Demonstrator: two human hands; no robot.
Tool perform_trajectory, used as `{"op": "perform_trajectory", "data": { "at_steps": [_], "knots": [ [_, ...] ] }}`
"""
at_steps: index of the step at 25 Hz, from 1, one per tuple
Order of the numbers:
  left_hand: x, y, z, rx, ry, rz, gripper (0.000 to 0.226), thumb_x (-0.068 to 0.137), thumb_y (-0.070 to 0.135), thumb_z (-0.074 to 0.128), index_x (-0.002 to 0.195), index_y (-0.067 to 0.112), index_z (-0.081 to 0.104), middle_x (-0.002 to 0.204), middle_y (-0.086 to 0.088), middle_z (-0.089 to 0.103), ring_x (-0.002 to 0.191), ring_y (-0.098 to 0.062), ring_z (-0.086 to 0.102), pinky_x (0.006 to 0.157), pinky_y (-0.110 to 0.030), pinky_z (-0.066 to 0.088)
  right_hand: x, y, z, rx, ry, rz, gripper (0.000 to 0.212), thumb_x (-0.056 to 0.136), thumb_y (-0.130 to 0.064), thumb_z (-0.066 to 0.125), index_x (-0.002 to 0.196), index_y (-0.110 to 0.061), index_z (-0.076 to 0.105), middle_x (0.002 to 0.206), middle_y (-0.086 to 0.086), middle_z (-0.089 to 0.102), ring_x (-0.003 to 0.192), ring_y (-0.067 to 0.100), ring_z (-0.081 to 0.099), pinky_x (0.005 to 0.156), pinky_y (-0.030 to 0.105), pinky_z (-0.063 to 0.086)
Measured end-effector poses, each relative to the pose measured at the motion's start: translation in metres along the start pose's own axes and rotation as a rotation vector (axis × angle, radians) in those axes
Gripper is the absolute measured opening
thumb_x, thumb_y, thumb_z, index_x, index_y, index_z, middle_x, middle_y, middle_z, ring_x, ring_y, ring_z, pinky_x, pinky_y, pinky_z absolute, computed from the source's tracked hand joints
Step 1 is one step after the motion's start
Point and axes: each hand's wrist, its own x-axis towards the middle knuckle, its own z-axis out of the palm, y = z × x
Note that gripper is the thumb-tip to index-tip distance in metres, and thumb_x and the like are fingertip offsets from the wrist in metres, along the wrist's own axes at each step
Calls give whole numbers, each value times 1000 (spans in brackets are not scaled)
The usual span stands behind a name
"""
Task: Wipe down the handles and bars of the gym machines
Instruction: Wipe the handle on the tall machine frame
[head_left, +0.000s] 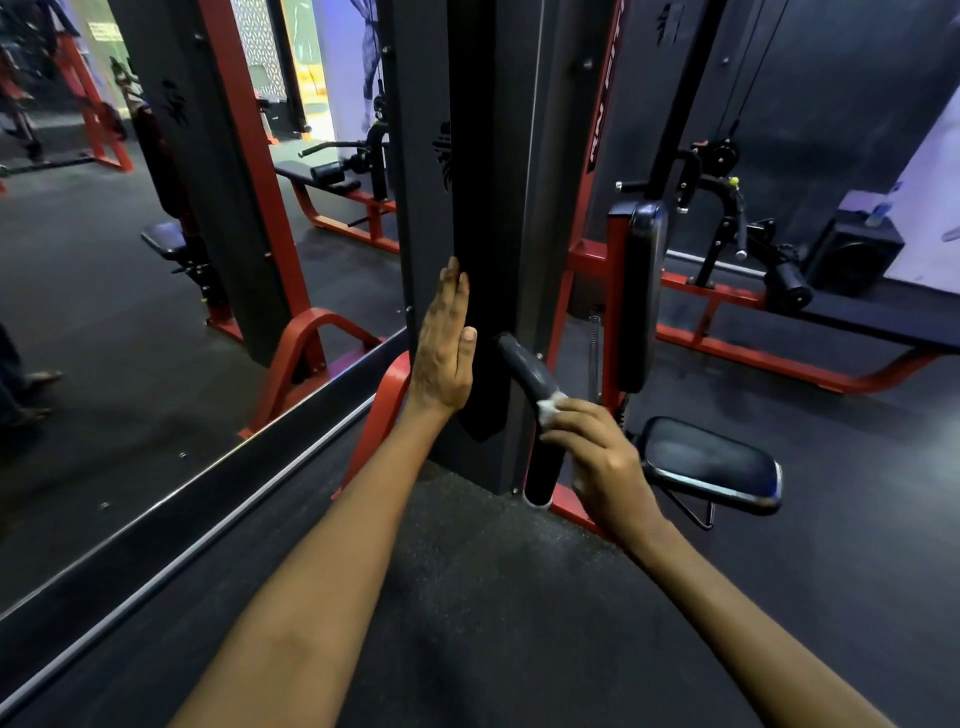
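Head view: right hand (605, 457) has its fingers curled round a small white wipe (551, 405) and pushes it on the black handle (535, 410) of the gym machine. The wipe is v. small, most of it hid under the fingers. The handle is a dark padded grip that tilts from upper left down to lower right, just beside the tall black post (467, 234).

Left hand (445, 343) is flat, fingers straight and close together, holding nothing. It leans on the edge of that post, prob. to keep steady.

Just beside the right hand is the dark seat pad (711, 467), and above it the upright back pad (641, 296) on the red frame (587, 254). A mirror (156, 260) fills the wall on the left.

What could go wrong, I think:
- Wipe is tiny, so it may slip out & fall on the floor if the grip goes loose.
- The handle may swing if pushed hard, w/ the hand sliding off.
- Only one side of the handle gets rubbed, so the far side and low end may stay dirty.
- Other bars are not yet done.
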Motion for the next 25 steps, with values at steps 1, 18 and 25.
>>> {"op": "perform_trajectory", "data": {
  "at_steps": [1,18,25],
  "knots": [
    [-2,1,1,-6,3,9,54,103,33,22,146,1,21,153,-24,22,147,-9,11,119,-27,15,0,4,-2,21,101,55,30,91,-9,43,93,0,71,104,12,64,107,17,54,94,27,45],
    [-8,11,25,71,25,-84,63,101,31,26,151,20,-12,160,5,-15,147,-10,-8,120,-26,-1,87,-4,23,294,77,324,27,89,0,52,106,-10,70,111,-1,68,106,5,59,93,8,39],
    [-6,13,29,-51,44,-29,67,100,24,27,148,45,-15,154,28,-20,145,-1,-11,121,-30,0,-3,29,38,738,-112,835,25,96,-2,44,99,-12,66,98,4,69,89,8,65,80,26,49]
  ]
}}
